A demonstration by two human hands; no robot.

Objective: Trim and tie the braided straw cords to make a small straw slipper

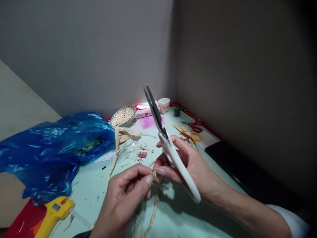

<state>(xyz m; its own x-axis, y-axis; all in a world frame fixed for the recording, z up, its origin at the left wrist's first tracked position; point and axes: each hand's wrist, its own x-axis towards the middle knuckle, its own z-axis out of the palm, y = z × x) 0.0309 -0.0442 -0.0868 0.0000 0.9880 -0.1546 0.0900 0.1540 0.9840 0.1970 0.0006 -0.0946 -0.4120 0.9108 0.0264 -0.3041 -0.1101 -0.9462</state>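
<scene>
My right hand (190,167) grips white-handled scissors (173,155), the dark blades shut and pointing up and away. Its thumb and fingertip also pinch a thin straw strand (155,205). My left hand (123,198) pinches the same strand right beside it, fingers closed. The strand hangs down toward me over the pale green table (178,215). A longer flat straw strip (116,155) lies on the table beyond my left hand.
A blue plastic bag (52,148) lies at left, a yellow glue gun (53,215) in front of it. At the back are a small woven basket (123,115), a paper cup (163,105), orange scissors (188,134) and a pink binder clip (142,154). Grey walls close the corner.
</scene>
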